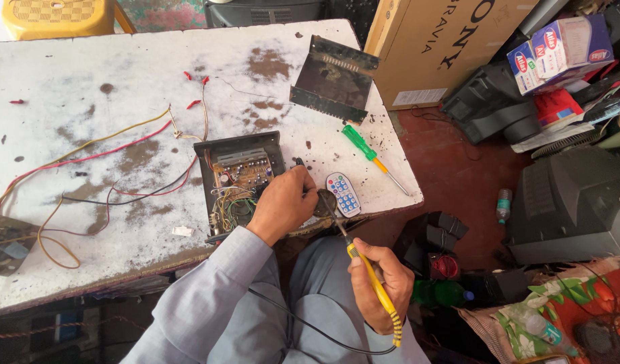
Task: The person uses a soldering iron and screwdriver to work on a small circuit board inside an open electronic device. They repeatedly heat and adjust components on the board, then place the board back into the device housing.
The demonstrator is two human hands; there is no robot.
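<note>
Two hands work: right hand [380, 283] fingers pinching a light, stiff yellow soldering iron [374, 280] mid-handle, left hand [283, 205] fingers curled on the fragile open amplifier [239, 182].

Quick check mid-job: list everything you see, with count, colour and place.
Open amplifier case: 1, black, table centre.
Metal cover: 1, dark, table's far right.
Screwdriver: 1, green handle, right of case.
Remote: 1, white-blue, table's near edge.
Loose wires: several, red, yellow, black, table left.
Table: 1, worn white.
Cardboard box: 1, brown, beyond table.
Television: 1, grey, floor right.
Soldering iron: 1, yellow, in right hand.
Left hand: on case edge.
Right hand: over lap.
</note>
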